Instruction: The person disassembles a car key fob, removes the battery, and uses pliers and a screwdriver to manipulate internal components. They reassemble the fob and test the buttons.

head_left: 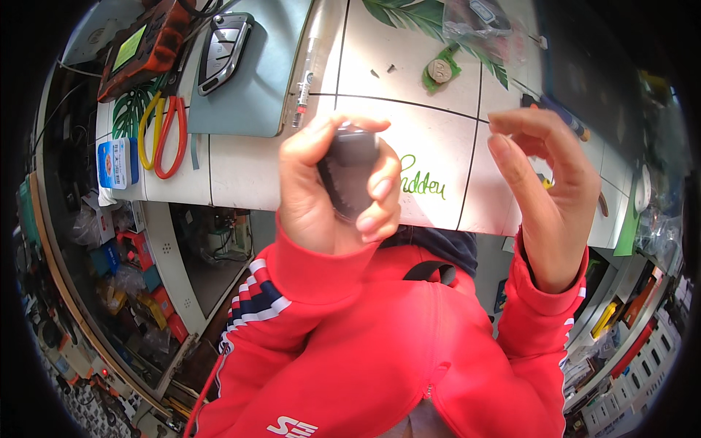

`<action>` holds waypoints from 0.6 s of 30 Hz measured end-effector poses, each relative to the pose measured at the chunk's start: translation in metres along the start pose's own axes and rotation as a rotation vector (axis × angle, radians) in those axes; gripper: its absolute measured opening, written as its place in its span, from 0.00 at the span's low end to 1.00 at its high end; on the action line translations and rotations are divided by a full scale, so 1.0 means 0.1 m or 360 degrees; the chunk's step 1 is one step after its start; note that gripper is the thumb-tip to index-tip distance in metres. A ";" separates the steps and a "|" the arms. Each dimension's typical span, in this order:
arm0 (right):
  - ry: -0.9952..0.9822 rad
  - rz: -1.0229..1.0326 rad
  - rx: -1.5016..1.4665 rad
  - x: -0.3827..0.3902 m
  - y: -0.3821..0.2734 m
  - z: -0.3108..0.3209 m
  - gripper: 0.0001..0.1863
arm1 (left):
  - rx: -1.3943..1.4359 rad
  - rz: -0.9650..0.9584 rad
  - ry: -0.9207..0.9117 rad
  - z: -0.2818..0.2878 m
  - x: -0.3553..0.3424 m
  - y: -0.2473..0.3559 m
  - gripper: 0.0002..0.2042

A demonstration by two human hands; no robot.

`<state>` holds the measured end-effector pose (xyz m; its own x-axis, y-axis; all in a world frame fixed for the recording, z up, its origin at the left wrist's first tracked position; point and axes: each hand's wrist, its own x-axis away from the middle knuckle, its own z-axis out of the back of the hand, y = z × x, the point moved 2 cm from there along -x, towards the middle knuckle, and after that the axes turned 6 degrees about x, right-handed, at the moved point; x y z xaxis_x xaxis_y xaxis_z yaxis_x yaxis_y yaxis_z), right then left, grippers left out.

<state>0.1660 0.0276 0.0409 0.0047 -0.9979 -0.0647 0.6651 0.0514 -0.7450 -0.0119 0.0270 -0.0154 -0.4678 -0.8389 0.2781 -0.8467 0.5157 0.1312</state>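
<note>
Above the table's near edge, my left hand [307, 186] is closed around a black key fob [349, 171], thumb along its top and fingers curled round its right side. The fob is slightly blurred, and the fingers and palm hide part of it. My right hand [558, 190] is raised on the right with nothing in it; thumb and fingers are curved, with a gap between them. Farther back on the table lies a small green circuit board [440, 71] with a round coin cell on it. Two small dark pieces [382, 71] lie to its left.
At the back left, a silver-and-black key fob [225, 52] rests on a grey-blue notebook [270, 95], beside a clear pen-like tube [303, 91]. Red-and-yellow-handled pliers [171, 139] and an orange-cased device [135, 55] are farther left. A clear plastic bag [482, 25] lies at the back.
</note>
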 end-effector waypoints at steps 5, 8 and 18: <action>0.0101 0.0549 0.0492 -0.38 -0.06 -0.22 0.08 | 0.0068 0.0013 0.0090 0.00 0.00 0.11 0.22; -0.0004 0.0874 0.0755 -0.58 -0.10 -0.40 0.08 | 0.0071 0.0110 0.0178 0.01 -0.01 0.08 0.26; -0.0363 0.0939 0.0678 -0.84 -0.06 -0.55 0.06 | 0.0247 0.0240 0.0100 0.05 -0.02 0.09 0.29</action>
<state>0.1207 0.1133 0.0138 0.5722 -0.7956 -0.1993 0.7349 0.6052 -0.3059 -0.0197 0.0323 -0.0192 -0.5797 -0.7393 0.3426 -0.7993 0.5976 -0.0628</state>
